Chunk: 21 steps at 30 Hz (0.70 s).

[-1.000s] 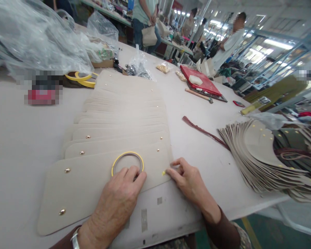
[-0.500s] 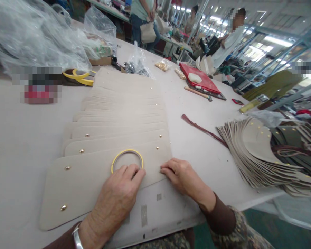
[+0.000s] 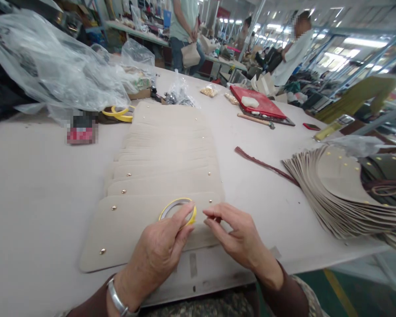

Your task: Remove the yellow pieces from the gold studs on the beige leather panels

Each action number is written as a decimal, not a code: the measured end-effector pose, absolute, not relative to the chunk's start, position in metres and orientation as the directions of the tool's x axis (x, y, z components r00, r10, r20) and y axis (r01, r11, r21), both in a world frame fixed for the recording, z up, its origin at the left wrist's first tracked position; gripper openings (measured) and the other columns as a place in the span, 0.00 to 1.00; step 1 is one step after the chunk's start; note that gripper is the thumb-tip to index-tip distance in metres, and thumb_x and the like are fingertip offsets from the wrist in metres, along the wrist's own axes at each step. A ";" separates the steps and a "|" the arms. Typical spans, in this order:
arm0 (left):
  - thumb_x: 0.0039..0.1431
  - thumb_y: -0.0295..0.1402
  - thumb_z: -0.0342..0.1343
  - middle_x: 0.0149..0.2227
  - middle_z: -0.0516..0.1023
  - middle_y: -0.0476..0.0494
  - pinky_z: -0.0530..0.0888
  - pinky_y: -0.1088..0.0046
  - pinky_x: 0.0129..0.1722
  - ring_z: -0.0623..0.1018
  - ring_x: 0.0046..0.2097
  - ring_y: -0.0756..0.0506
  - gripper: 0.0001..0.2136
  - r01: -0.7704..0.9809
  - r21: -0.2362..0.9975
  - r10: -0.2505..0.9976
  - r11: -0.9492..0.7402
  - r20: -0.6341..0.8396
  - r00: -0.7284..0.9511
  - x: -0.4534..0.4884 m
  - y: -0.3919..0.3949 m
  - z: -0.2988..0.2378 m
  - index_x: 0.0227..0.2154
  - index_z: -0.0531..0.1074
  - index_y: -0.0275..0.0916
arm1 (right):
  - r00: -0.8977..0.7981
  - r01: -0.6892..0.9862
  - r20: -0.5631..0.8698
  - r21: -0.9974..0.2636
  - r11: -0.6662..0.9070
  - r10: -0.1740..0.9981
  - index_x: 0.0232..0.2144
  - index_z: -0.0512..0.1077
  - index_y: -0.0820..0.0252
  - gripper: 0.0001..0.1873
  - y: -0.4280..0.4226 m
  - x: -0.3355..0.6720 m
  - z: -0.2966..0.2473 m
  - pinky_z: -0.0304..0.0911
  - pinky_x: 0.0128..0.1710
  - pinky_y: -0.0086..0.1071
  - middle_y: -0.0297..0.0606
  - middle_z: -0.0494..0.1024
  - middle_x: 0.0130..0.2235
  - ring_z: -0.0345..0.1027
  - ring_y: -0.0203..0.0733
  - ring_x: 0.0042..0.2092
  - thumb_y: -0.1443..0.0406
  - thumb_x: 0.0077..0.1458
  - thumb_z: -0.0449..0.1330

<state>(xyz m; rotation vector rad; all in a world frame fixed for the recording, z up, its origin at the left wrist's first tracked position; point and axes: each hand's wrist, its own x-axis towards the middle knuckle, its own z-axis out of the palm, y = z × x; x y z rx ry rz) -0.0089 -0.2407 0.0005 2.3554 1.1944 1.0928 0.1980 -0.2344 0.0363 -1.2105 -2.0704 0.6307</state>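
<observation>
Yellow tape roll [image 3: 193,215]: 6 o'clock of the view, held tilted just over the nearest beige panel [image 3: 128,229].
Left hand [image 3: 158,253]: fingers clasped on the roll's 5 o'clock rim.
Right hand [image 3: 239,237]: thumb and forefinger pinched together, fingertips [image 3: 208,213] just at the roll's 3 o'clock; anything between them cannot be made out.
Overlapped panel row [image 3: 166,145]: runs toward 12 o'clock.
Fanned panel stack [image 3: 330,193]: 3 o'clock, well apart.

tape roll [image 3: 171,205]: near rim likely behind left hand [image 3: 158,255] | red item [image 3: 82,134]: blurred
</observation>
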 end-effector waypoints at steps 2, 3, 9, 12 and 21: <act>0.66 0.30 0.49 0.36 0.81 0.44 0.75 0.78 0.34 0.79 0.32 0.50 0.20 0.576 0.522 0.772 -0.628 0.509 0.380 -0.008 -0.243 0.001 0.59 0.57 0.35 | -0.435 0.530 0.363 -0.637 0.560 0.824 0.45 0.71 0.59 0.11 -0.235 0.191 0.033 0.67 0.43 0.31 0.41 0.77 0.40 0.71 0.40 0.42 0.71 0.61 0.55; 0.66 0.30 0.48 0.35 0.81 0.44 0.75 0.78 0.33 0.79 0.32 0.50 0.19 0.584 0.506 0.765 -0.635 0.517 0.384 -0.007 -0.244 0.002 0.58 0.57 0.35 | -0.469 0.524 0.378 -0.608 0.596 0.798 0.45 0.71 0.59 0.11 -0.234 0.188 0.031 0.67 0.44 0.33 0.42 0.77 0.41 0.71 0.40 0.43 0.71 0.61 0.54; 0.67 0.32 0.46 0.33 0.80 0.44 0.74 0.76 0.30 0.79 0.30 0.49 0.14 0.653 0.414 0.754 -0.634 0.518 0.404 -0.004 -0.248 0.004 0.54 0.61 0.35 | -0.530 0.538 0.418 -0.506 0.674 0.738 0.37 0.71 0.59 0.10 -0.236 0.185 0.021 0.68 0.38 0.32 0.41 0.78 0.33 0.71 0.40 0.36 0.71 0.62 0.50; 0.67 0.30 0.46 0.35 0.80 0.46 0.74 0.78 0.33 0.79 0.32 0.50 0.09 0.626 0.460 0.770 -0.630 0.480 0.421 -0.002 -0.249 0.007 0.48 0.66 0.38 | -0.506 0.569 0.456 -0.462 0.681 0.732 0.34 0.71 0.58 0.10 -0.240 0.186 0.018 0.67 0.35 0.31 0.39 0.77 0.30 0.71 0.39 0.33 0.72 0.60 0.50; 0.66 0.27 0.42 0.24 0.73 0.50 0.69 0.80 0.26 0.73 0.25 0.52 0.11 0.614 0.460 0.766 -0.641 0.430 0.478 0.009 -0.240 0.016 0.33 0.70 0.40 | -0.155 0.557 0.278 -0.768 0.317 0.948 0.27 0.73 0.60 0.06 -0.245 0.183 0.014 0.63 0.27 0.27 0.34 0.76 0.24 0.69 0.35 0.25 0.71 0.51 0.56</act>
